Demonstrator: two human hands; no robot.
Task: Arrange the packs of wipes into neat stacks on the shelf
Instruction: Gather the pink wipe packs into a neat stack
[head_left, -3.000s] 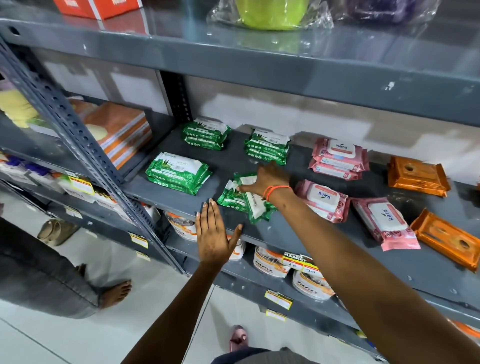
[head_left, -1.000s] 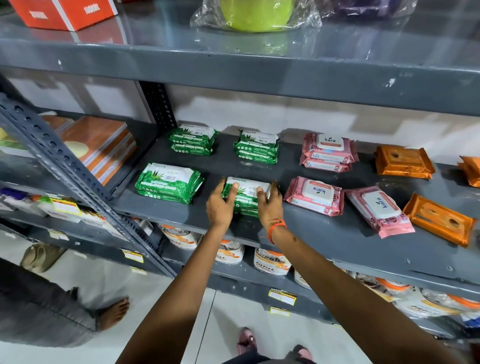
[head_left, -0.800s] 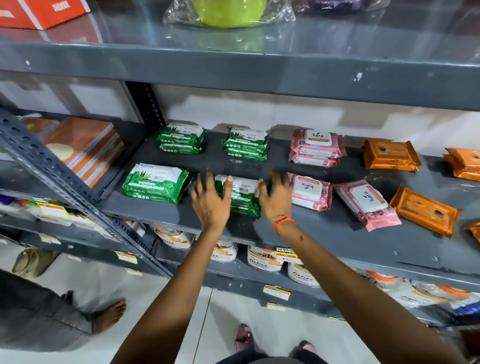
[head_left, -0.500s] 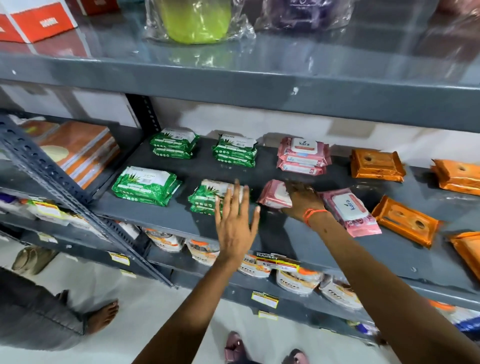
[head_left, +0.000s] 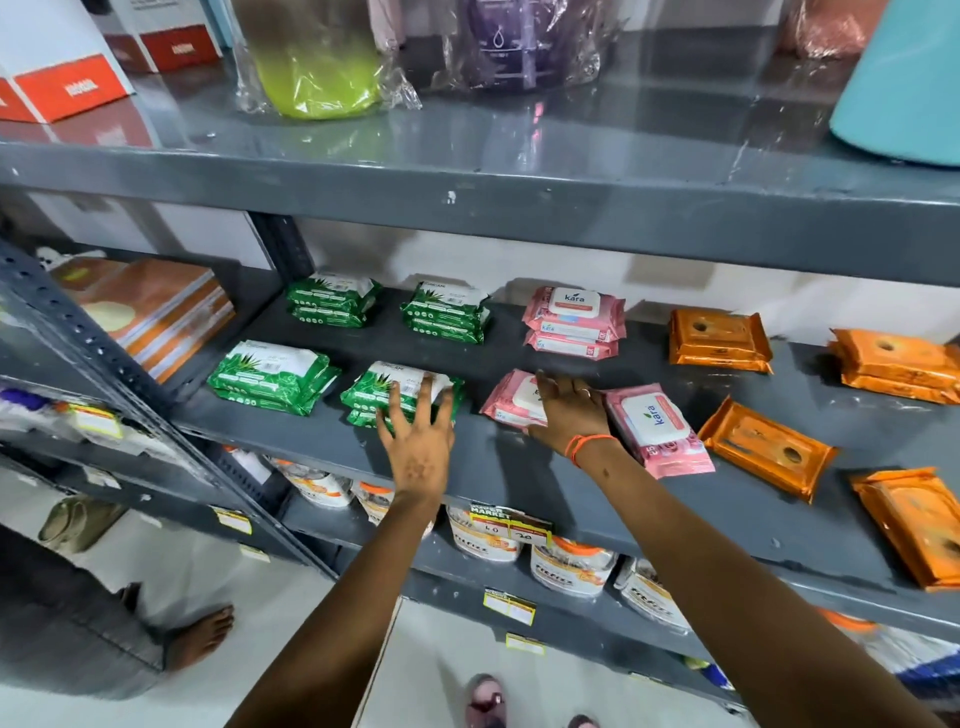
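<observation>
On the grey shelf (head_left: 498, 475), green wipes sit in four small stacks: two at the back (head_left: 332, 301) (head_left: 447, 312) and two in front (head_left: 270, 376) (head_left: 402, 382). My left hand (head_left: 415, 441) hovers open, fingers spread, its tips over the front right green stack. My right hand (head_left: 569, 415) lies on a single pink pack (head_left: 509, 402) and grips its right half. A second loose pink pack (head_left: 657, 428) lies askew just right of that hand. Behind them stands a pink stack (head_left: 574, 322). Orange packs (head_left: 719, 340) (head_left: 766, 447) (head_left: 914, 525) lie scattered on the right.
The upper shelf's edge (head_left: 467, 202) hangs low over the packs and carries wrapped tubs and boxes. A slanted perforated post (head_left: 104, 374) stands at the left. Round tubs (head_left: 483, 538) fill the shelf below. Another person's bare foot (head_left: 200, 639) is on the floor at the left.
Both hands have left the front right green stack, which now sits squared. My right hand moved right onto the single pink pack; my left hand drew back, open.
</observation>
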